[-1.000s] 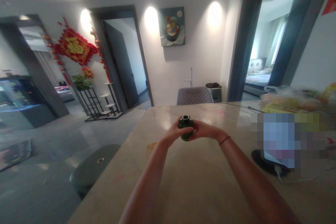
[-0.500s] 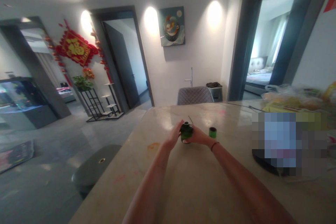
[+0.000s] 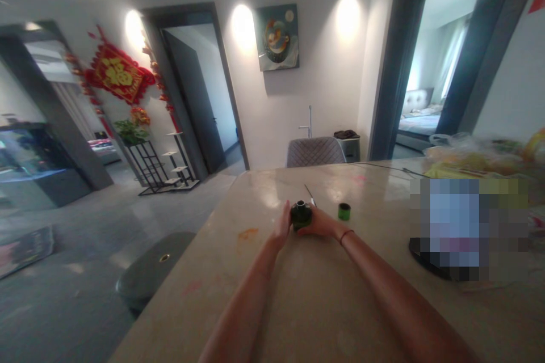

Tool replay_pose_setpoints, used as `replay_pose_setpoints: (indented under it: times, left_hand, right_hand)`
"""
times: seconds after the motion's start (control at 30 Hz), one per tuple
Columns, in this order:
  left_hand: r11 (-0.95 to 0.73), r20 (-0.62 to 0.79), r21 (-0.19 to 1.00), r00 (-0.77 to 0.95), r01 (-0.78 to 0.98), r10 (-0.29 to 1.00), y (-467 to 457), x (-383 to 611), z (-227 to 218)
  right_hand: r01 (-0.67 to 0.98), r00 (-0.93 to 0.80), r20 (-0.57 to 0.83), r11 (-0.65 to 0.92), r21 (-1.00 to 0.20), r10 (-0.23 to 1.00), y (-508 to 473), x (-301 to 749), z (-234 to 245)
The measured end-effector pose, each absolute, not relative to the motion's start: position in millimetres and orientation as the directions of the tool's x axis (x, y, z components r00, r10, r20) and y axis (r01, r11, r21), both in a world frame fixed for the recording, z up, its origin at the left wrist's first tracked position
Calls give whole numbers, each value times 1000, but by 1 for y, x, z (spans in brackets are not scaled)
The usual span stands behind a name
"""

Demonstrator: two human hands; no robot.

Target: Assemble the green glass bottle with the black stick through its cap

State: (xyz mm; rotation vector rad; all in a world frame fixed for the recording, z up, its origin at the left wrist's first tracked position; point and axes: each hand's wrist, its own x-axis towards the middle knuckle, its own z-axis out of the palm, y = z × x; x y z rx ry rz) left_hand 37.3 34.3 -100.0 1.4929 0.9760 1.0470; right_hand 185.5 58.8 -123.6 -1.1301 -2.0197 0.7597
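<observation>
A small dark green bottle [image 3: 301, 218] stands on the table between my two hands, its narrow neck uncovered at the top. My left hand [image 3: 283, 226] lies along the bottle's left side. From the right, my right hand [image 3: 322, 223] wraps round it, with the thumb low across the front. Both hands are closed on the bottle, and the fingers behind it are hidden. A short green cylinder [image 3: 344, 212], like a cap, sits on the table to the right. Just behind the bottle lies a thin dark stick [image 3: 309, 192] with a pale lower end.
The beige table [image 3: 306, 306] has orange and pink stains. On its right are a blurred-out object [image 3: 453, 215] on a dark round base and plastic bags [image 3: 464, 150]. A grey chair [image 3: 315, 152] stands at the far edge, a green stool [image 3: 153, 272] at the left.
My right hand has shifted slightly on the bottle, and more of the bottle's shoulder shows. More of the stick's pale end is visible. The camera view has moved a little.
</observation>
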Motion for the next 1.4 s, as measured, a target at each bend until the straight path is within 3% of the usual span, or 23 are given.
replay_pose_setpoints:
  times: [0.17, 0.33, 0.43, 0.53, 0.63, 0.73, 0.93, 1.17, 1.27, 1.33, 1.4]
  left_hand:
    - [-78, 111, 991, 347, -108, 931, 38, 35, -114]
    - [-7, 37, 995, 290, -103, 956, 49, 31, -127]
    - [-18, 25, 999, 242, -31, 970, 50, 28, -131]
    - [-159, 111, 977, 301, 142, 947, 43, 20, -130]
    - [-328, 172, 856, 378, 399, 909, 31, 13, -131]
    - [-371, 195, 729, 345, 575, 918, 24, 10, -135]
    - [-427, 232, 610, 365, 668, 902, 26, 10, -141]
    - [-448, 260, 641, 373, 623, 891, 23, 8, -137]
    - [-452, 268, 643, 372, 618, 889, 22, 7, -136]
    - [-460, 271, 629, 378, 627, 885, 22, 7, -135]
    - [-465, 272, 617, 382, 635, 883, 22, 8, -136]
  right_hand:
    - [490, -372, 283, 446, -749, 884, 60, 186, -126]
    - [500, -331, 289, 426, -754, 898, 55, 184, -126]
    - [495, -338, 288, 430, -755, 896, 52, 184, -124]
    - [500, -365, 271, 433, -750, 891, 51, 185, -122]
    - [471, -384, 271, 440, -765, 883, 49, 185, -125]
    - [462, -340, 278, 417, -783, 898, 47, 183, -132]
    - [451, -301, 270, 386, -805, 915, 42, 185, -135]
    - [369, -445, 207, 389, -844, 871, 39, 206, -127]
    - [483, -275, 225, 337, -808, 935, 46, 211, -133]
    - [622, -146, 290, 316, -716, 946, 50, 213, -138]
    - [734, -127, 365, 335, -591, 922, 52, 213, -140]
